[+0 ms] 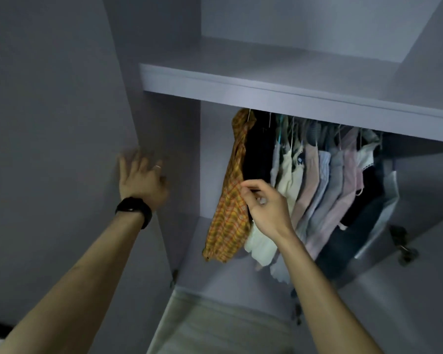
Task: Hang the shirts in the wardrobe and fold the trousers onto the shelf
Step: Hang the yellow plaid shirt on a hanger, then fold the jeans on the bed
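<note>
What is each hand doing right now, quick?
Left hand: open, fingers spread, at the edge of the pale lilac wardrobe door; whether it touches cannot be told.
Right hand: pinches the hanging orange-and-yellow checked shirt.

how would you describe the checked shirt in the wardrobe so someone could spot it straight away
Inside the wardrobe, under the wide shelf, a row of clothes hangs. The orange plaid shirt is at the row's far left end, its edge pinched by the right hand. It is the only orange checked piece; its neighbours are plain dark or pale.
</note>
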